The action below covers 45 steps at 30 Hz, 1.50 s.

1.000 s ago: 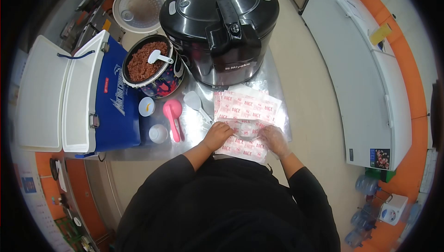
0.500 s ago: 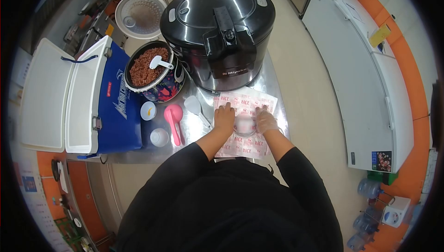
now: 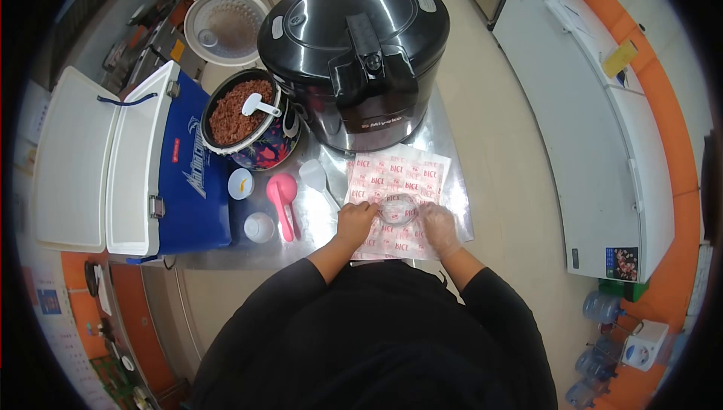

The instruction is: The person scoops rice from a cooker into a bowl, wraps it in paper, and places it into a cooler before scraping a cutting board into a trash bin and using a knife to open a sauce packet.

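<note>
Sheets of white paper with red print point(image 3: 385, 176) lie on the steel table in front of the rice cooker. On them sits a clear round ring or shallow dish point(image 3: 398, 210). My left hand point(image 3: 357, 222) is bare, its fingers closed at the left of the clear piece. At the right side of it is my right hand point(image 3: 439, 228), in a thin clear glove, its fingers bent towards the rim. What the fingertips pinch is too small to make out. A white paddle point(image 3: 313, 176) and a pink scoop point(image 3: 282, 193) lie to the left.
The big black rice cooker point(image 3: 361, 48) stands behind the paper. An open pot of reddish rice point(image 3: 239, 112) holds a white scoop point(image 3: 260, 105). Two small cups point(image 3: 241, 183) and an open blue cooler box point(image 3: 192, 176) are at the left. A white freezer point(image 3: 572, 124) stands right.
Both hands have moved back towards my body, from the upper part of the paper to the sides of the clear piece. The paper's middle shows more.
</note>
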Tool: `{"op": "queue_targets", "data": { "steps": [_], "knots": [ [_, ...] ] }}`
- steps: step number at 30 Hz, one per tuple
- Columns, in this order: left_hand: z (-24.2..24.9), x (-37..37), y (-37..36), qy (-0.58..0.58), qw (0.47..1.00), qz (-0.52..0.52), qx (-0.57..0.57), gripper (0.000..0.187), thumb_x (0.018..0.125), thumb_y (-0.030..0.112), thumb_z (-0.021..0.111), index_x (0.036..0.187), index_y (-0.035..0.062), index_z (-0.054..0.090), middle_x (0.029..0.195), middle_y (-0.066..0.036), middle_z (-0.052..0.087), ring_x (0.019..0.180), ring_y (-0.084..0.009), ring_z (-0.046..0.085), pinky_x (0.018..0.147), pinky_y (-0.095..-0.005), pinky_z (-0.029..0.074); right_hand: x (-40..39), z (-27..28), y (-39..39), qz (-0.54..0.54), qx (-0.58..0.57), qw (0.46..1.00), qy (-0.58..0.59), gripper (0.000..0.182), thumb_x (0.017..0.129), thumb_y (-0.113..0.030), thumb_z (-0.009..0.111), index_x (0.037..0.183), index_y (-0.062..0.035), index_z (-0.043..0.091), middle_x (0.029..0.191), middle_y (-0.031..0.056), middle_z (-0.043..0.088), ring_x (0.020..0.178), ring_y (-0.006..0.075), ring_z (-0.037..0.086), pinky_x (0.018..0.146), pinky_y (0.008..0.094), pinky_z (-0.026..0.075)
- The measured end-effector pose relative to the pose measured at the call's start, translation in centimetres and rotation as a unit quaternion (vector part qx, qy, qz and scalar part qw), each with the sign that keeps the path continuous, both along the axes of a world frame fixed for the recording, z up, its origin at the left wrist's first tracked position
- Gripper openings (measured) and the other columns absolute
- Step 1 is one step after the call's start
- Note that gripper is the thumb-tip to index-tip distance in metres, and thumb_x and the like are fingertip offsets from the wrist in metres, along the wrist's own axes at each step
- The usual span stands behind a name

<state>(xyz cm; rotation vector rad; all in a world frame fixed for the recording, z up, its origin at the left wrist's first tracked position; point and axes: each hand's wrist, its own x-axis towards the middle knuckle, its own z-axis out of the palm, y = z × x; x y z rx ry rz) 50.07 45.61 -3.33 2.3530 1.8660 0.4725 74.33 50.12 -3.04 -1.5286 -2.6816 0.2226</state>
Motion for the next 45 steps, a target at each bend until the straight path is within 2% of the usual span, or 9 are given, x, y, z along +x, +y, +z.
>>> {"op": "queue_targets", "data": {
  "steps": [6, 15, 21, 28, 35, 37, 41, 43, 45],
  "knots": [
    [-2.2, 0.4, -2.2, -0.024, 0.993, -0.045, 0.106, 0.028, 0.083, 0.021, 0.068, 0.105, 0.0041, 0.068, 0.102, -0.008, 0.067, 0.086, -0.0247, 0.065, 0.079, -0.0386, 0.051, 1.0, -4.2, -2.4, 0.023, 0.043, 0.977, 0.206, 0.039, 0.089, -0.015, 0.057, 0.120, 0.0073, 0.058, 0.111, 0.0226, 0.060, 0.104, 0.0352, 0.057, 0.090, 0.0442, 0.049],
    [-2.7, 1.2, -3.1, -0.012, 0.996, -0.027, 0.088, 0.043, 0.085, 0.028, 0.068, 0.114, -0.0039, 0.067, 0.120, -0.016, 0.062, 0.104, -0.0272, 0.061, 0.094, -0.0390, 0.047, -2.0, -0.6, -0.8, 0.041, 0.003, 0.982, 0.184, 0.054, 0.092, -0.015, 0.059, 0.136, 0.0140, 0.047, 0.127, 0.0269, 0.052, 0.116, 0.0384, 0.052, 0.100, 0.0450, 0.043],
    [-3.6, 1.5, -3.9, -0.049, 0.997, -0.012, 0.058, 0.040, 0.086, 0.024, 0.066, 0.112, -0.0050, 0.066, 0.126, -0.021, 0.058, 0.112, -0.0306, 0.057, 0.098, -0.0408, 0.046, -6.4, 1.5, -1.3, -0.062, -0.134, 0.904, 0.402, 0.054, 0.091, -0.021, 0.061, 0.128, 0.0167, 0.049, 0.116, 0.0326, 0.060, 0.105, 0.0419, 0.060, 0.093, 0.0453, 0.048],
    [-4.4, 2.4, -4.0, 0.096, 0.992, -0.018, 0.076, 0.044, 0.089, 0.025, 0.061, 0.117, -0.0088, 0.063, 0.132, -0.020, 0.055, 0.116, -0.0306, 0.054, 0.102, -0.0415, 0.043, -9.4, 3.1, 0.4, -0.176, -0.137, 0.940, 0.260, 0.064, 0.083, -0.046, 0.075, 0.107, 0.0123, 0.063, 0.098, 0.0300, 0.068, 0.094, 0.0403, 0.068, 0.081, 0.0439, 0.053],
    [0.5, 1.8, -4.4, -0.121, 0.990, 0.062, 0.022, 0.069, 0.093, 0.037, 0.059, 0.143, -0.0067, 0.041, 0.143, -0.022, 0.044, 0.130, -0.0348, 0.045, 0.111, -0.0448, 0.035, -9.0, 3.2, 0.9, -0.327, -0.303, 0.789, 0.422, 0.075, 0.085, -0.038, 0.077, 0.136, 0.0070, 0.044, 0.129, 0.0170, 0.059, 0.113, 0.0283, 0.061, 0.100, 0.0361, 0.048],
    [3.1, 1.3, -4.5, -0.156, 0.985, 0.068, -0.024, 0.070, 0.099, 0.037, 0.054, 0.149, -0.0069, 0.031, 0.150, -0.023, 0.037, 0.140, -0.0364, 0.037, 0.117, -0.0435, 0.030, -8.8, 4.1, 0.8, -0.161, -0.453, 0.573, 0.664, 0.059, 0.092, -0.024, 0.071, 0.137, 0.0030, 0.045, 0.128, 0.0165, 0.058, 0.115, 0.0246, 0.059, 0.097, 0.0351, 0.050],
    [3.2, 0.8, -5.2, -0.538, 0.826, 0.129, -0.112, 0.062, 0.108, 0.030, 0.040, 0.153, -0.0083, 0.022, 0.157, -0.022, 0.031, 0.146, -0.0277, 0.031, 0.121, -0.0329, 0.020, -11.3, 6.4, 0.0, -0.058, -0.481, 0.529, 0.697, 0.061, 0.097, -0.019, 0.066, 0.146, -0.0014, 0.033, 0.131, 0.0131, 0.051, 0.116, 0.0216, 0.057, 0.097, 0.0344, 0.050],
    [1.9, -0.8, -4.9, -0.817, 0.539, 0.148, -0.138, 0.059, 0.108, 0.031, 0.042, 0.153, -0.0039, 0.027, 0.155, -0.013, 0.037, 0.143, -0.0199, 0.035, 0.120, -0.0321, 0.025, -13.4, 6.8, 0.3, -0.018, -0.511, 0.520, 0.684, 0.070, 0.095, -0.023, 0.068, 0.149, -0.0049, 0.028, 0.127, 0.0115, 0.052, 0.116, 0.0218, 0.057, 0.097, 0.0351, 0.050],
    [6.2, -3.6, -5.5, -0.850, 0.472, 0.194, -0.134, 0.054, 0.108, 0.028, 0.043, 0.153, -0.0013, 0.031, 0.151, -0.009, 0.042, 0.137, -0.0152, 0.041, 0.115, -0.0295, 0.032, -16.1, 7.7, 0.5, 0.042, -0.528, 0.537, 0.657, 0.076, 0.092, -0.028, 0.073, 0.150, -0.0068, 0.028, 0.126, 0.0106, 0.052, 0.115, 0.0224, 0.056, 0.098, 0.0356, 0.050]
  ]
}}
